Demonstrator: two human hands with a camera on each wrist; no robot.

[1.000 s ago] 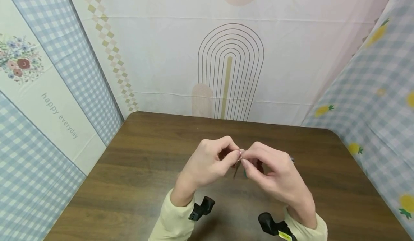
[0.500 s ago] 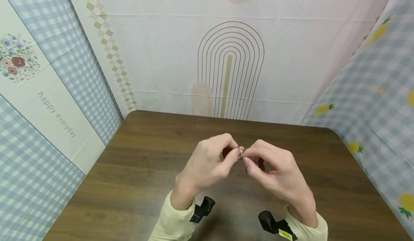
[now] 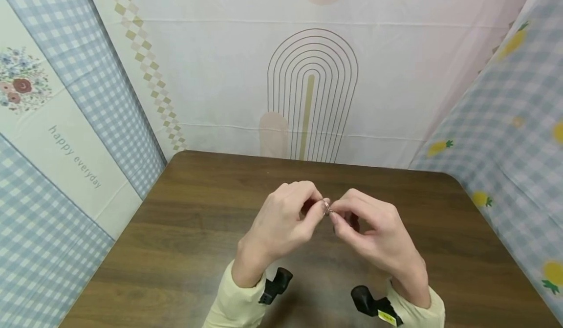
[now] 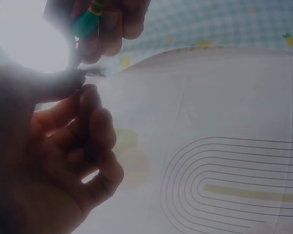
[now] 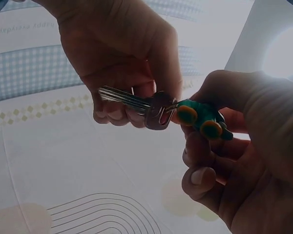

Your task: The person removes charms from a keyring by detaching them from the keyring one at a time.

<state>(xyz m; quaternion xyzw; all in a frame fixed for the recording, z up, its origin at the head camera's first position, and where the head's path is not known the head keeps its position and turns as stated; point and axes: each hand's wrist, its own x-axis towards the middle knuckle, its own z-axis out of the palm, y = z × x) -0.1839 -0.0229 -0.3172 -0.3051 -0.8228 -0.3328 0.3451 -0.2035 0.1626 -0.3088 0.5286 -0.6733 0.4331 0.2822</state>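
A metal key [image 5: 158,111] with a dark head and silver blade shows in the right wrist view; whether another lies behind it is unclear. My left hand [image 3: 283,220] pinches it by the head between thumb and forefinger. A thin metal key ring [image 3: 327,207] passes between the two sets of fingertips, and my right hand [image 3: 376,225] pinches it from the other side. Close under the right fingertips is a small teal keychain figure [image 5: 203,115] with orange-rimmed round parts. Fingers hide much of the ring in the head view. Glare washes out part of the left wrist view.
Both hands are above a brown wooden table [image 3: 198,250]. Behind it hangs a pale cloth [image 3: 211,83] with an arch pattern. Checked cloths flank the left [image 3: 39,210] and right [image 3: 497,122]. Each wrist wears a black camera.
The dark key blade seen hanging below the fingertips a second ago has swung out of sight in the head view. The ring shows more between the fingertips. Both hands have barely moved.
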